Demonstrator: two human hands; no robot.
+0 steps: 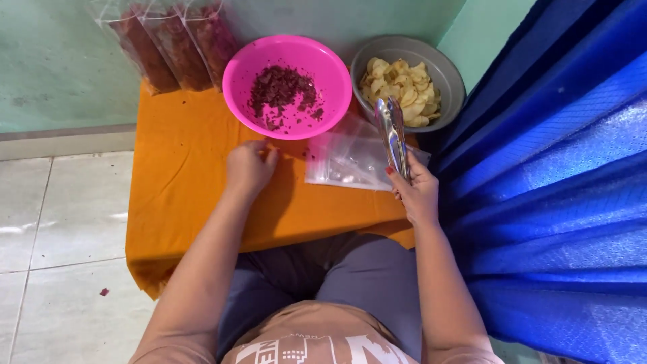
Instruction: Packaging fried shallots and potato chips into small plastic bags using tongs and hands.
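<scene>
My right hand (416,192) grips metal tongs (391,133) that point away from me, tips over the near rim of a grey bowl (450,75) of pale chips (401,91). My left hand (249,167) rests curled on the orange cloth (182,175), just below the pink bowl (251,64), which holds dark red crumbs (282,91); whether it pinches anything is hidden. A stack of clear plastic bags (344,160) lies between my hands.
Three sealed clear bags of dark red snack (176,44) lean against the green wall at the back left. Blue fabric (559,189) hangs along the right. White floor tiles (60,222) lie to the left. My knees sit under the cloth's near edge.
</scene>
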